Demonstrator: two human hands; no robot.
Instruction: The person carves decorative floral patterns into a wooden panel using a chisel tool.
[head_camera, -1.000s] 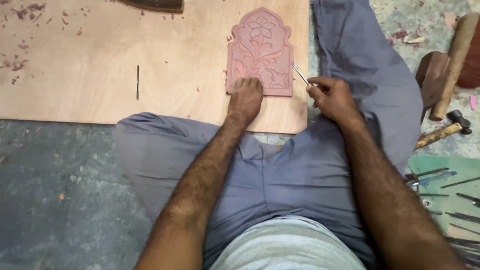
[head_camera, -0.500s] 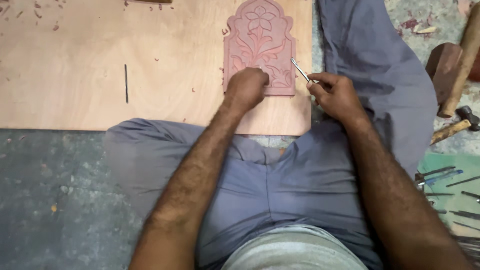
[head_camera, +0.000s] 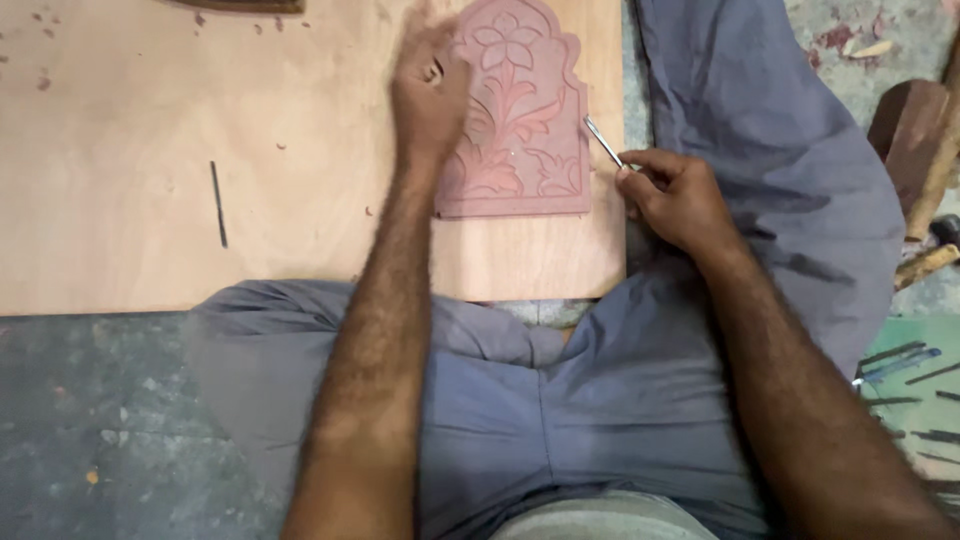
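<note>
A reddish-pink carved slab (head_camera: 525, 120), arched at the top and cut with a flower and leaf pattern, lies flat on a pale plywood board (head_camera: 150, 200). The left hand (head_camera: 430, 85) rests over the slab's left edge, fingers loosely spread and grasping nothing; it is blurred, so how firmly it presses cannot be told. The right hand (head_camera: 680, 195) sits just right of the slab, at the board's right edge, fingers pinched around a thin metal tool (head_camera: 603, 142) whose tip points up and left, close to the slab's right side. Well left of the slab a slim dark rod (head_camera: 218, 203) lies on the board. Below the slab are the person's legs in grey-blue trousers (head_camera: 600, 400). Far right of the slab, a brown wooden mallet (head_camera: 915, 135) stands on the floor, and lower down several thin tools (head_camera: 905, 385) lie on a green mat.
</note>
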